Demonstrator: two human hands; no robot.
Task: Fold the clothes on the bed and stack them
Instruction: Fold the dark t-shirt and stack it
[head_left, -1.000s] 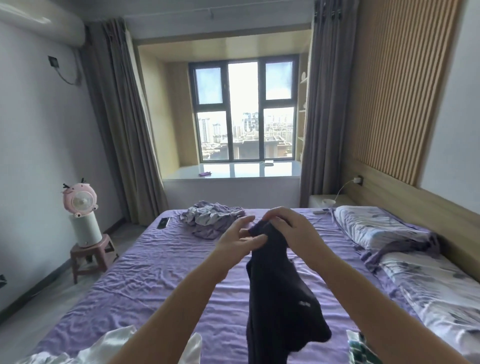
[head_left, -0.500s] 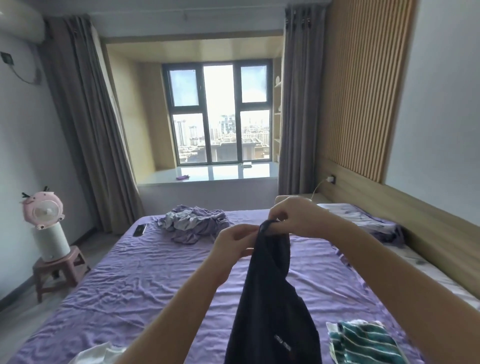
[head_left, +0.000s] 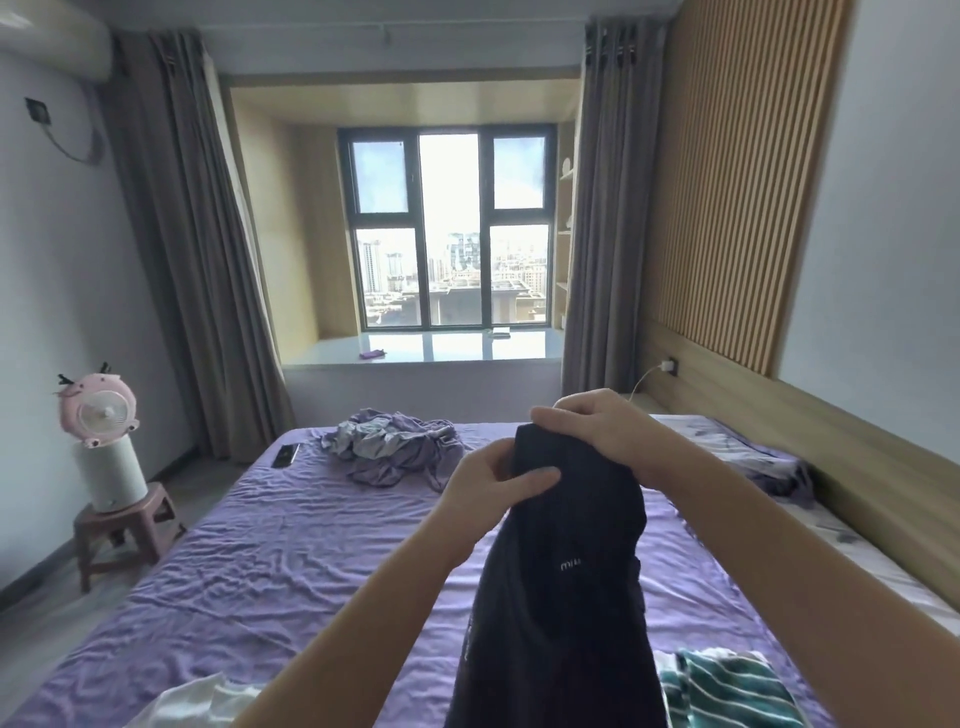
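Observation:
A black garment (head_left: 561, 597) with small white lettering hangs in the air above the bed (head_left: 291, 545). My left hand (head_left: 488, 480) pinches its upper left edge. My right hand (head_left: 597, 431) grips its top from above, close beside the left. A green and white striped garment (head_left: 727, 686) lies on the sheet at the lower right. A white garment (head_left: 192, 701) shows at the bottom left edge. A crumpled purple and grey heap of cloth (head_left: 389, 447) lies at the far end of the bed.
A dark phone (head_left: 285, 455) lies near the far left corner of the bed. A pink fan (head_left: 98, 410) stands on a small stool (head_left: 124, 530) beside the left side. Pillows (head_left: 727, 447) line the headboard on the right. Window and curtains lie beyond.
The black garment stays held in both hands. My left hand has shifted its pinch onto the cloth's left edge, and more of the garment has turned, so the white lettering faces me. My view moved slightly.

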